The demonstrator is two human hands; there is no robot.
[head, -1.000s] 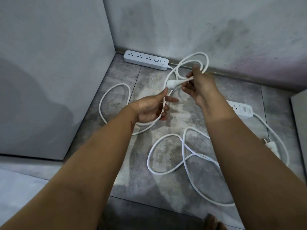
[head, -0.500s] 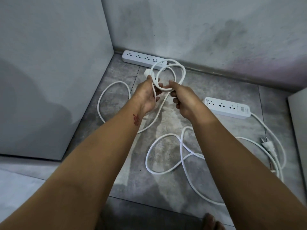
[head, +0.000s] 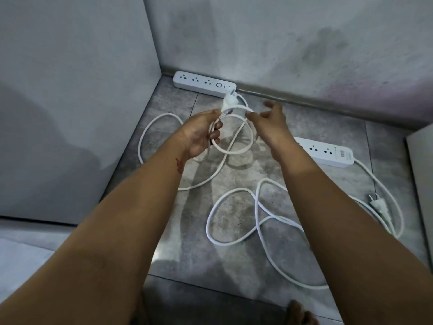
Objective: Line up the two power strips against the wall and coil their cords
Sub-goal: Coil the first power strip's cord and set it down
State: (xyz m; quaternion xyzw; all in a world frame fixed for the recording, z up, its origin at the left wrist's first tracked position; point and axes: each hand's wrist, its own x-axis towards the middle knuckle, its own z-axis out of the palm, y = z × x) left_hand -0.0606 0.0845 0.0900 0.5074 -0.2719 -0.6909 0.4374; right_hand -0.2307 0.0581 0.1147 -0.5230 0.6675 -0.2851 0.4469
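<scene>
A white power strip [head: 203, 83] lies along the back wall in the corner. My left hand [head: 201, 134] grips a small coil of its white cord [head: 236, 150], with the plug [head: 228, 103] sticking up above my fingers. The rest of that cord [head: 150, 127] loops loose on the floor to the left. My right hand [head: 269, 120] hovers just right of the coil, fingers spread, holding nothing. A second white power strip [head: 328, 152] lies out on the floor to the right, partly behind my right arm, and its cord [head: 234, 240] sprawls in loops toward me, ending in a plug [head: 378, 205].
Grey walls meet at the corner [head: 161, 71] behind the first strip. A grey panel [head: 421, 184] stands at the right edge. A foot [head: 300, 313] shows at the bottom of the tiled floor [head: 234, 266].
My right hand has let go of the cord and opened. The loop it was forming is now held by my left hand alone, lower than before.
</scene>
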